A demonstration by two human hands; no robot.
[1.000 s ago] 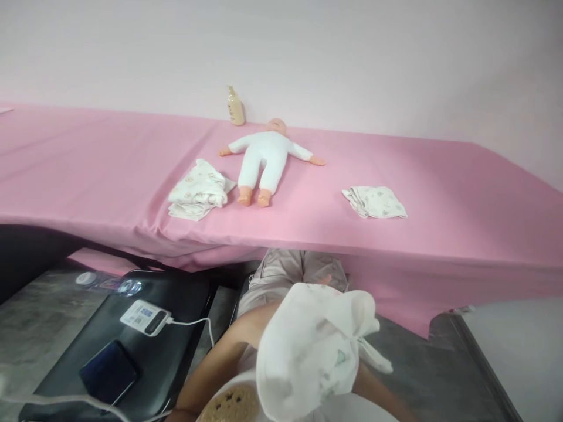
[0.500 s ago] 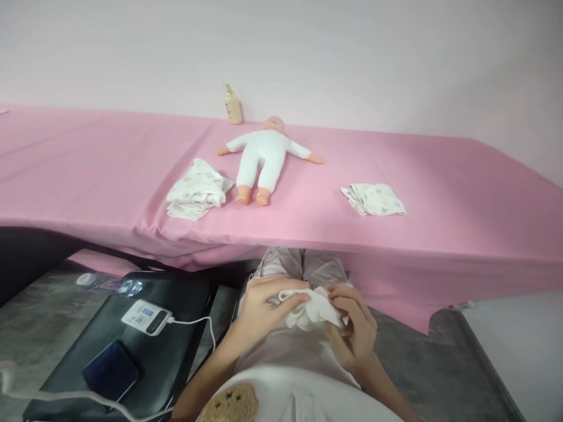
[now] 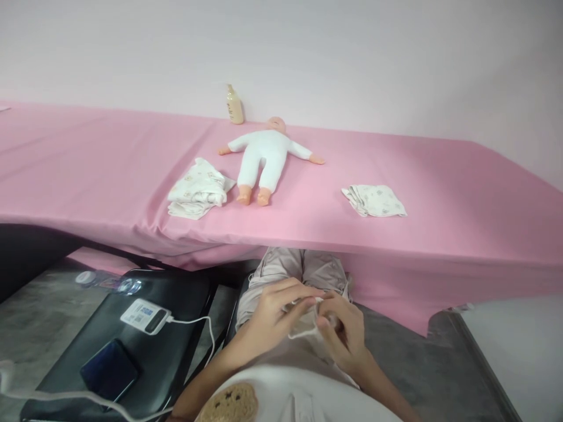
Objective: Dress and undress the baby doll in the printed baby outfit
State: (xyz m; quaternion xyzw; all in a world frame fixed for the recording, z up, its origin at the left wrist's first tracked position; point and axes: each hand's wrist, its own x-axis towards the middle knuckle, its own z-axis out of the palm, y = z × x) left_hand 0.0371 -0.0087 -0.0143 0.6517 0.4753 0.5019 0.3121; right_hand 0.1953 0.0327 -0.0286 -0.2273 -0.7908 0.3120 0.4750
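Observation:
Both my hands are in my lap below the table edge, bunched round a small white cloth (image 3: 304,329). My left hand (image 3: 275,310) has its fingers curled over the cloth's top. Facing it, my right hand (image 3: 343,335) pinches the same cloth, most of which is hidden between the fingers. On the pink-covered table (image 3: 440,193) a baby doll (image 3: 264,157) in a white suit lies on its back. A folded printed garment (image 3: 197,190) lies to the doll's left and a folded printed cloth (image 3: 373,201) to its right.
A cream pump bottle (image 3: 234,105) stands by the wall behind the doll. To my left, a black seat (image 3: 83,328) carries a white power bank (image 3: 145,316) with a cable, a dark phone (image 3: 109,371) and a plastic bottle (image 3: 105,282).
A second ago the white cloth hung open and large close to the camera. It was then gathered into my lap and is now squeezed small between both hands.

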